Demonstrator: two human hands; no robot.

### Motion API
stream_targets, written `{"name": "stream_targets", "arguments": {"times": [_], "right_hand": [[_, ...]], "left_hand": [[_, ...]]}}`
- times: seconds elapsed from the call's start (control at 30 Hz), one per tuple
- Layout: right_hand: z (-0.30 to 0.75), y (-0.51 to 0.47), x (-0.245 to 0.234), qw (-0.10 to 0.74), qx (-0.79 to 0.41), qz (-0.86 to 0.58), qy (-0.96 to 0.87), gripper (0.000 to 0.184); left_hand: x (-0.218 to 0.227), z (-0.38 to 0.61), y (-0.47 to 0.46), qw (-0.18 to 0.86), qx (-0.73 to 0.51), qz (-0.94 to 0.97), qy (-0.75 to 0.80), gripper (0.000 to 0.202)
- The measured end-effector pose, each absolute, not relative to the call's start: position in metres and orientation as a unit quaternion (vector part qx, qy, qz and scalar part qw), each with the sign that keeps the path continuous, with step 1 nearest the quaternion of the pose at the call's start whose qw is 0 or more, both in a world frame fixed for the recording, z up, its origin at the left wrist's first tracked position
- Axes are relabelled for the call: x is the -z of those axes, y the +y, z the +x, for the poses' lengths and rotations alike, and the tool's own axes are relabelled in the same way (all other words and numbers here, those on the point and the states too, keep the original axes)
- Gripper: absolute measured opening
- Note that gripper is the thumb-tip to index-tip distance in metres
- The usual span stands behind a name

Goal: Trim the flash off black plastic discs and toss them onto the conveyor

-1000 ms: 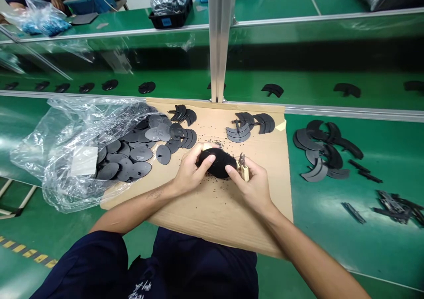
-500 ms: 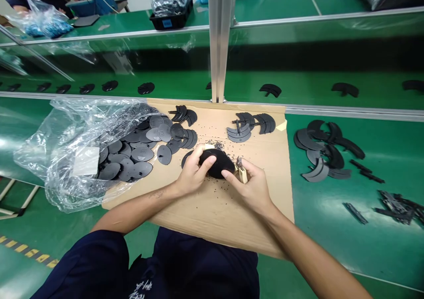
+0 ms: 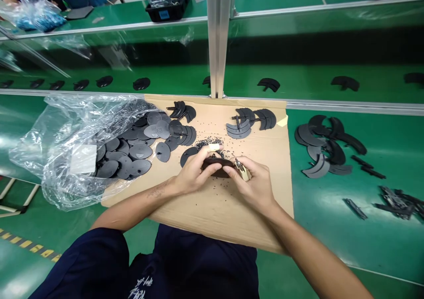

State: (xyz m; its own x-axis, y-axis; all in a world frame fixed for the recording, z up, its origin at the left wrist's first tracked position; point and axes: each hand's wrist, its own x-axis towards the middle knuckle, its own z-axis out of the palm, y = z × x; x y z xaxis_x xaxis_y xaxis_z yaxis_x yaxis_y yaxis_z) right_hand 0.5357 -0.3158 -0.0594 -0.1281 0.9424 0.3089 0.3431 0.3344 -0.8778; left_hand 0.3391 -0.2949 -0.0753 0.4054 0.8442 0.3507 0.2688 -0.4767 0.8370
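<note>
My left hand (image 3: 192, 174) grips a black oval plastic disc (image 3: 217, 161) above the cardboard, its thin edge tipped up towards me. A cream-coloured wrap (image 3: 214, 147) shows on a finger of this hand. In my right hand (image 3: 257, 185) is a small metal-tipped tool (image 3: 243, 170) with a cream part, perhaps nippers. The right thumb also touches the disc's right edge. Tiny black scraps (image 3: 207, 143) lie scattered beneath and behind the disc. Another dark disc (image 3: 188, 156) rests on the cardboard beside my left hand.
A clear plastic bag (image 3: 56, 157) spills many black discs (image 3: 139, 152) on the left of the cardboard sheet (image 3: 212, 221). Curved black pieces (image 3: 239, 129) lie at its back, with more (image 3: 319, 168) on the green table at right. A metal post (image 3: 217, 38) stands ahead.
The disc has tilted from showing its broad dark face to nearly edge-on. My right hand and the tool have turned slightly. The view has shifted a little.
</note>
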Motion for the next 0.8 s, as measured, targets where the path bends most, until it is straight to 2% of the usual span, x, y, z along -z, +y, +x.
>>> {"name": "stream_targets", "arguments": {"times": [0.17, 0.33, 0.63, 0.8], "right_hand": [[0.536, -0.316, 0.06, 0.463, -0.349, -0.484, -0.655, 0.028], [0.536, -0.316, 0.061, 0.457, -0.349, -0.483, -0.66, 0.024], [0.536, -0.315, 0.059, 0.461, -0.326, -0.453, -0.69, 0.014], [0.538, -0.316, 0.058, 0.462, -0.317, -0.439, -0.702, 0.009]], "left_hand": [[0.075, 0.337, -0.291, 0.377, -0.429, 0.731, 0.373, 0.033], [0.072, 0.337, -0.288, 0.372, -0.451, 0.73, 0.354, 0.03], [0.065, 0.336, -0.288, 0.263, -0.479, 0.777, 0.311, 0.023], [0.062, 0.336, -0.288, 0.237, -0.477, 0.792, 0.299, 0.022]]}}
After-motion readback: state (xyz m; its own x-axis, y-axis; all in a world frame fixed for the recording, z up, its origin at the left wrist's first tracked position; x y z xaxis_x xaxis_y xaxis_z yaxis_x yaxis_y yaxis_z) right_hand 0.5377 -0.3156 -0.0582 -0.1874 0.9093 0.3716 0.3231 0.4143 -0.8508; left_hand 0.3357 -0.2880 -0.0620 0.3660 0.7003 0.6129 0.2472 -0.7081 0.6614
